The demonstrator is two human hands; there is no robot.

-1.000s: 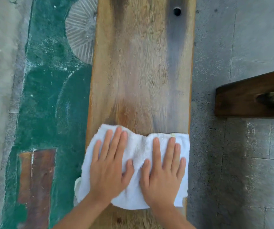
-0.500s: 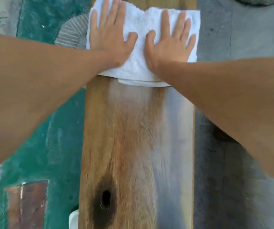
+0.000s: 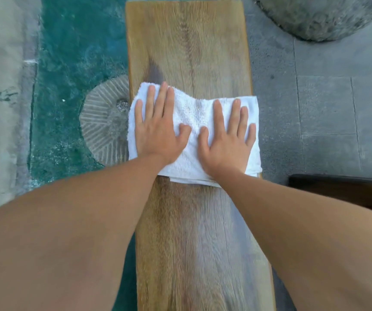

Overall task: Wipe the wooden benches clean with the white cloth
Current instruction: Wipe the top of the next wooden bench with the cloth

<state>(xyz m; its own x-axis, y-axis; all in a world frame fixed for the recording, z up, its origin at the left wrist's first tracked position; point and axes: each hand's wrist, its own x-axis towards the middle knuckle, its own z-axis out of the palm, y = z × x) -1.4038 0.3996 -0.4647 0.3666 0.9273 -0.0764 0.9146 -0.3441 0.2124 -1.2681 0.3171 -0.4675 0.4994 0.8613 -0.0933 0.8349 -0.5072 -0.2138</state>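
Note:
A long wooden bench (image 3: 187,41) runs away from me down the middle of the view. A folded white cloth (image 3: 194,113) lies across its full width, a little short of the far end. My left hand (image 3: 158,129) is pressed flat on the left half of the cloth, fingers spread. My right hand (image 3: 227,140) is pressed flat on the right half in the same way. Neither hand curls around the cloth. Both arms are stretched out over the near part of the bench, where the wood looks streaked and greyish.
Green painted floor (image 3: 75,52) lies left of the bench, with a ribbed round stone disc (image 3: 106,124) partly under its edge. Grey paving (image 3: 326,97) is on the right. A dark wooden bench (image 3: 342,191) juts in from the right edge. A large rounded stone (image 3: 315,16) sits at the top right.
Both hands have pushed the cloth away from me along the bench, from close to my body to arm's length. The bench's far end has come into view beyond the cloth.

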